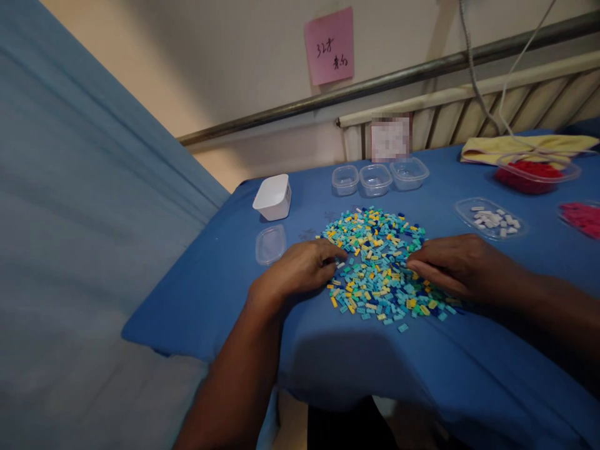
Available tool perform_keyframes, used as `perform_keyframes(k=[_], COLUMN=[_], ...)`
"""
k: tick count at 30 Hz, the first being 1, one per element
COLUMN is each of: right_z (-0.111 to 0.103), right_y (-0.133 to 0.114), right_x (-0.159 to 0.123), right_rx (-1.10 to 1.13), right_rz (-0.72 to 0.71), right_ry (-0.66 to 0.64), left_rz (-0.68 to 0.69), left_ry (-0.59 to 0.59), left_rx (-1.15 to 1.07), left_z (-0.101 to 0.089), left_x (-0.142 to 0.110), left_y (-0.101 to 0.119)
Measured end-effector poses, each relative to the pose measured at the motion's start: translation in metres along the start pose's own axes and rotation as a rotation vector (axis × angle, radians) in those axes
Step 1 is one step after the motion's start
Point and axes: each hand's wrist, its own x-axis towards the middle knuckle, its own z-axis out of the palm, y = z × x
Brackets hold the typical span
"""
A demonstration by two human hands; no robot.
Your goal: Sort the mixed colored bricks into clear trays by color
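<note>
A flat heap of small plastic pieces (379, 250) in teal, yellow, dark blue and white lies on the blue cloth of the table (225, 294). My left hand (300, 269) rests at the heap's left edge, fingers curled with the tips touching the pieces. My right hand (452, 262) lies at the heap's right edge, fingers bent and held together, tips among the pieces. Whether either hand holds a piece is hidden.
Behind the heap stand three clear tubs (375, 179). A white tub (273, 197) and a clear lid (270, 244) sit to the left. A lid with white pieces (492, 219) and containers of red pieces (532, 175) and pink pieces (584, 219) lie to the right. A blue curtain (70, 219) hangs left.
</note>
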Motion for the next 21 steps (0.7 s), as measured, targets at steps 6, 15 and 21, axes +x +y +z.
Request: perform_keyframes(k=[6,15,21], right_z=[0.0,0.0,-0.001], right_y=[-0.001,-0.008,-0.033], right_x=[0.001,0.006,0.019], right_rx=[0.005,0.017,0.083], right_rz=[-0.019,-0.017,0.014], right_ry=[0.001,0.031,0.215], left_rz=[-0.042,-0.154,-0.119], left_ry=[-0.059,0.005,0.243], left_rx=[0.113,-0.213,-1.056], left_z=[0.0,-0.003,0.01], left_x=[0.008,0.01,0.041], left_y=[0.016,0.022,0.057])
